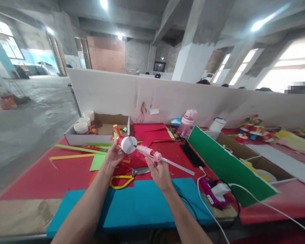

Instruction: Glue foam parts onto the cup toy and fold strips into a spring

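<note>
My left hand [115, 154] is closed around a paper cup [128, 144] tipped on its side, its white base turned toward the right. Folded yellow and red paper strips [116, 129] stick up from the cup. In my right hand [159, 173] is a pink glue gun [147, 153], with a clear glue stick [179, 165] jutting out of its back. The gun's nozzle points at the cup's base, close to its edge; whether they touch I cannot tell. Below my hands lie yellow-handled scissors [123, 182] and blue sheets [132, 205].
A box with white cups [81, 127] stands back left. Green and orange paper strips [73, 156] lie at left. On the right are a phone [191, 155], a green board [226, 166], and a purple power strip [215, 195] with loose cables. A white partition [112, 91] rises behind.
</note>
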A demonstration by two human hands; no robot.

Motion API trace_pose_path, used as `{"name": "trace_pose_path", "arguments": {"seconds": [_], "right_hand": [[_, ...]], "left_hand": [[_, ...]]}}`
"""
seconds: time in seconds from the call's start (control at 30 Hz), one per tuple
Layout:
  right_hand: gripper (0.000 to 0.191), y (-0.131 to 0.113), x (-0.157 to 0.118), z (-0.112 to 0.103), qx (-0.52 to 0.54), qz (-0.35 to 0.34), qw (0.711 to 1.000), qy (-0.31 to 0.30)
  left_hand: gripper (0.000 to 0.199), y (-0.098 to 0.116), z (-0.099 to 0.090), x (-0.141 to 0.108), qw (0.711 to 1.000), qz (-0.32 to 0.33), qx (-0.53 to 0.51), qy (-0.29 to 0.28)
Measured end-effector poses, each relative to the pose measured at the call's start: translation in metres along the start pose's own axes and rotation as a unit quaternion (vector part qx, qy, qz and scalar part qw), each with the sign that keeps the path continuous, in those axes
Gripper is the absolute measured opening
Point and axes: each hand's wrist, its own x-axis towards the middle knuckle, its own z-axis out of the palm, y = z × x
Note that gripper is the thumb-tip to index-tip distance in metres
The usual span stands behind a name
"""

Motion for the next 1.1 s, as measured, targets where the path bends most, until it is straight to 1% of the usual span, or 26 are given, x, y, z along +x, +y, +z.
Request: {"name": "trace_pose_path", "arguments": {"seconds": [0.1, 0.3, 0.5, 0.67, 0.8, 0.97, 1.1], "right_hand": [[0.036, -0.004, 0.005, -0.002, 0.012, -0.006, 1.000, 0.005], [0.038, -0.001, 0.004, -0.001, 0.003, 0.005, 1.000, -0.005], [0.034, -0.003, 0.006, 0.001, 0.013, -0.009, 1.000, 0.013], [0.037, -0.008, 0.010, 0.002, 0.028, -0.020, 0.999, 0.009], [0.037, -0.008, 0.009, 0.001, 0.013, -0.013, 1.000, 0.007], [0.036, -0.009, 0.009, 0.002, 0.018, -0.011, 1.000, 0.012], [0.036, -0.011, 0.010, 0.003, 0.014, -0.020, 1.000, 0.017]], "left_hand": [[0.032, 0.000, 0.000, -0.001, 1.000, 0.004, 0.004, 0.007], [0.020, 0.000, 0.001, 0.000, 1.000, 0.005, 0.013, 0.001], [0.022, -0.001, -0.003, 0.001, 1.000, -0.010, 0.009, -0.004], [0.019, 0.000, 0.000, -0.001, 1.000, -0.002, 0.005, -0.003], [0.021, -0.001, 0.000, -0.001, 1.000, 0.003, 0.008, 0.004], [0.031, -0.001, -0.001, -0.001, 1.000, 0.002, 0.015, -0.003], [0.026, -0.001, 0.000, -0.002, 1.000, -0.013, 0.006, -0.010]]}}
